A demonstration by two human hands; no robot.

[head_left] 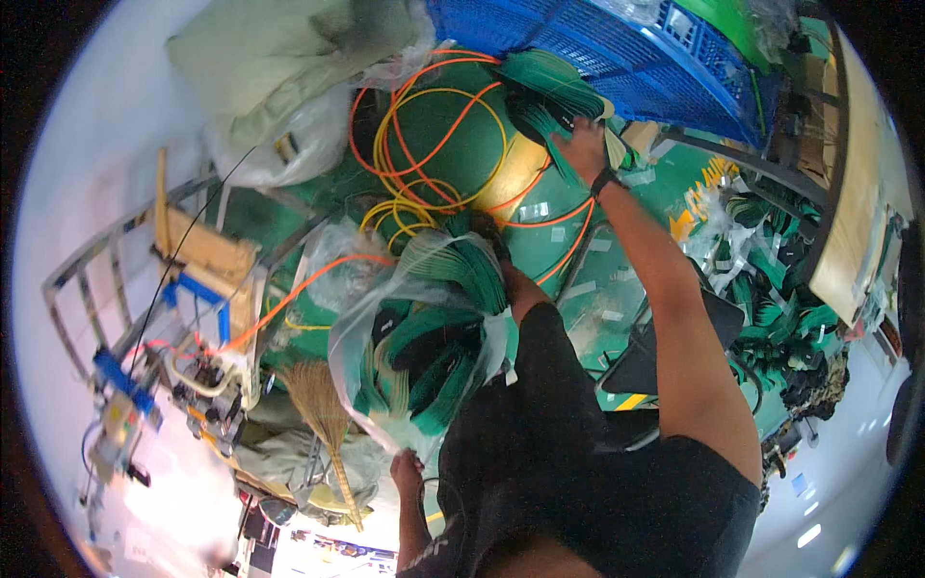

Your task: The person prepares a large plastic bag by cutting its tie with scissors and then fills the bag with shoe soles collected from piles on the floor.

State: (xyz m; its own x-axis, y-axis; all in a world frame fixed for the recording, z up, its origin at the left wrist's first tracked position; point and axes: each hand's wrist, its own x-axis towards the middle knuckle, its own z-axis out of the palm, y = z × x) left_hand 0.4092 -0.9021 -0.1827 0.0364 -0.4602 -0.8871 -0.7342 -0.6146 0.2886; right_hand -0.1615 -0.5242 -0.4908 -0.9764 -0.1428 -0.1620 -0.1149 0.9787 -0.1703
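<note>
My left hand [407, 470] is closed on the rim of a clear plastic bag [342, 342]. Inside the bag lie bundles of thin green layered pieces [438, 371] with black and pale parts; their exact kind I cannot make out. Farther off, my right arm stretches out to another green layered bundle [549, 91] on the floor, beside the blue crate. My right hand [583, 154] grips this bundle near its black and pale end, some fingers hidden against it. My leg in black trousers stands against the bag's right side.
Orange and yellow hoses [434, 144] coil on the green floor. A blue crate [646, 58] stands at the back. On the right are a dark stool [674, 347] and a heap of green pieces [771, 289]. A straw broom [318, 395] and a metal-framed bench [207, 250] are on the left.
</note>
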